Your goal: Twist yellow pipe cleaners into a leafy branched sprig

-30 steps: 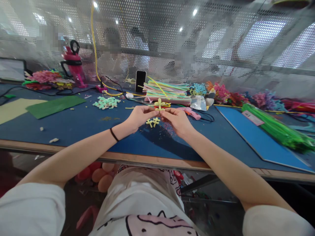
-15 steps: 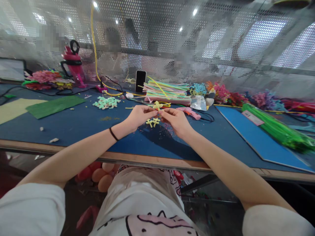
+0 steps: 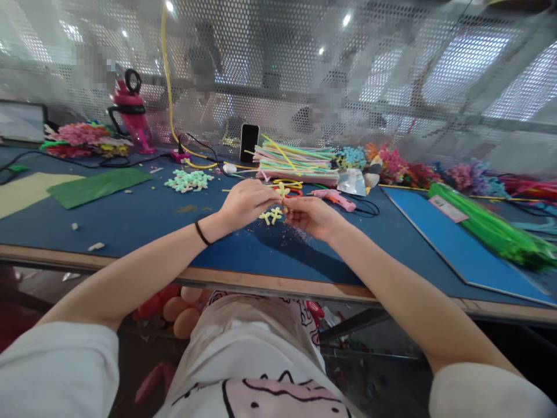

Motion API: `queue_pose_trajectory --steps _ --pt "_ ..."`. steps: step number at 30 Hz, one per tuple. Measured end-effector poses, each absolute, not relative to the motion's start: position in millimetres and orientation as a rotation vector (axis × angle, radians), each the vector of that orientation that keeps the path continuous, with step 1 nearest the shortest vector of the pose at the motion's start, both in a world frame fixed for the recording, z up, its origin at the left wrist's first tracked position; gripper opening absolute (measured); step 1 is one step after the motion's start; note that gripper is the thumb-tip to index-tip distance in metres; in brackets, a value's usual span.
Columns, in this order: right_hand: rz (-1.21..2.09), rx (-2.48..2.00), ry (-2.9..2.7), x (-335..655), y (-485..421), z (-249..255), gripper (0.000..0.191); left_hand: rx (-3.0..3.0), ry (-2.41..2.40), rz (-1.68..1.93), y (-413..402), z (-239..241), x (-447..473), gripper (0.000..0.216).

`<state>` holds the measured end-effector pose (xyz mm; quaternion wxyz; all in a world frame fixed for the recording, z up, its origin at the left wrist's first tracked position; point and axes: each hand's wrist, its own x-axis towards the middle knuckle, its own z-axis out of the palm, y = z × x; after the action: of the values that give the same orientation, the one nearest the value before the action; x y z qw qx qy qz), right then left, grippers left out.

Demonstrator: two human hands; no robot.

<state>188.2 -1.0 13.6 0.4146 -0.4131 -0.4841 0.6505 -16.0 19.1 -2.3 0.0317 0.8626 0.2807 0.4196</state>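
Between my hands is a small pale-yellow pipe-cleaner flower, its petals upright over my fingertips. My right hand pinches it from below with thumb and curled fingers. My left hand, back turned up, has its fingers closed against the flower's left side; its fingertips are partly hidden. Just beneath on the blue tabletop lie a few more yellow pipe-cleaner pieces, partly covered by my left hand. Behind my hands are loose yellow and red pipe cleaners. A pink glue gun rests to the right.
A bundle of pastel pipe cleaners lies at the back near a phone. Mint-green pieces are piled left. Green sheets, a pink bottle, a blue board and bagged green pipe cleaners surround the work area.
My left hand has rolled over so its back faces up, and its fingers have come down by the flower. My right fingers have curled in more underneath. The flower has shifted slightly right and down.
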Motion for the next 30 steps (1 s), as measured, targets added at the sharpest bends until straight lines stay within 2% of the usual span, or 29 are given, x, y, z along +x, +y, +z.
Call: queue_pose_trajectory --steps 5,8,12,16,24,27,30 --pt "1.497 -1.062 -1.414 190.3 -3.4 14.1 0.032 2.751 0.899 1.131 15.6 3.5 -20.5 0.027" --pt "1.496 -1.076 -1.419 191.1 -3.5 15.1 0.034 2.68 0.906 1.162 13.4 4.7 -18.2 0.026" --pt "1.418 -0.994 -1.344 189.6 -2.4 15.6 0.03 2.202 0.997 1.349 14.9 -0.5 -9.9 0.03" --pt "1.3 -0.969 -1.322 188.0 -0.6 13.1 0.031 1.72 0.933 1.261 14.4 -8.2 0.8 0.037" --pt "1.245 -0.997 -1.416 183.2 -1.2 6.0 0.033 1.338 0.865 1.206 6.3 -5.1 9.2 0.026" --pt "1.058 -0.998 -1.542 181.7 -3.2 5.4 0.032 1.246 0.875 1.179 6.4 -1.8 7.4 0.024" --pt "0.683 -0.978 -1.719 182.9 -4.5 4.5 0.026 1.21 0.881 1.153 6.1 0.2 6.7 0.023"
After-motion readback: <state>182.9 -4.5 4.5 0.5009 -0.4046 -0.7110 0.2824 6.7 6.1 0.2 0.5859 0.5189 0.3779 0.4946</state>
